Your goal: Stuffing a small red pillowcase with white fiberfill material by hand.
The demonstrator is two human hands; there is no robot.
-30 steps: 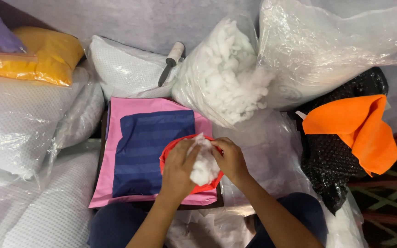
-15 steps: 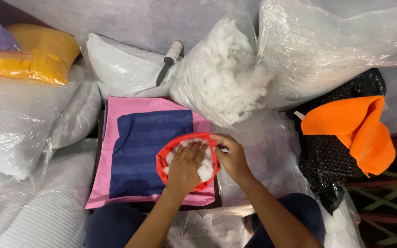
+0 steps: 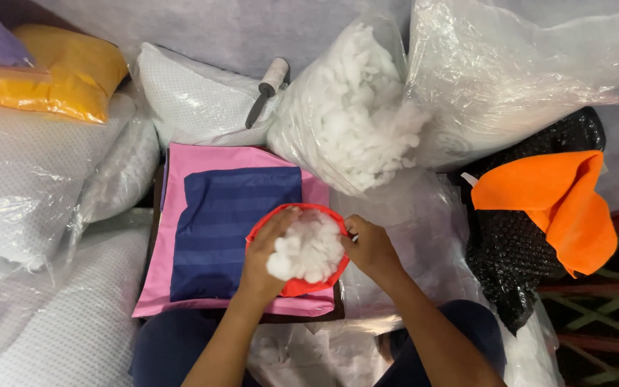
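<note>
On the person's lap, above a folded navy cloth (image 3: 234,229) that lies on a pink cloth (image 3: 202,161), a red fabric cover (image 3: 302,287) stands with its round mouth open and turned up. The mouth is full of white fibre stuffing (image 3: 308,247), which rises a little over the rim. The left hand (image 3: 263,261) grasps the left side of the rim, thumb over the edge and touching the stuffing. The right hand (image 3: 370,247) is closed on the right side of the rim, pinching the red fabric between the fingers. So the 2 hands keep the opening wide.

The step in hand seems to be the packing of the filling into the cover. The cover looks already well loaded, but the top tuft is still loose. The next move probably calls for 1 hand to leave the rim and press the tuft down, while the other holds the mouth steady so it does not fold.

Just beyond, an open clear bag of stuffing (image 3: 345,122) lies near, and a lint roller (image 3: 266,89) rests behind it on a wrapped white pillow (image 3: 195,104). An orange cloth (image 3: 553,197) lies to the right.
</note>
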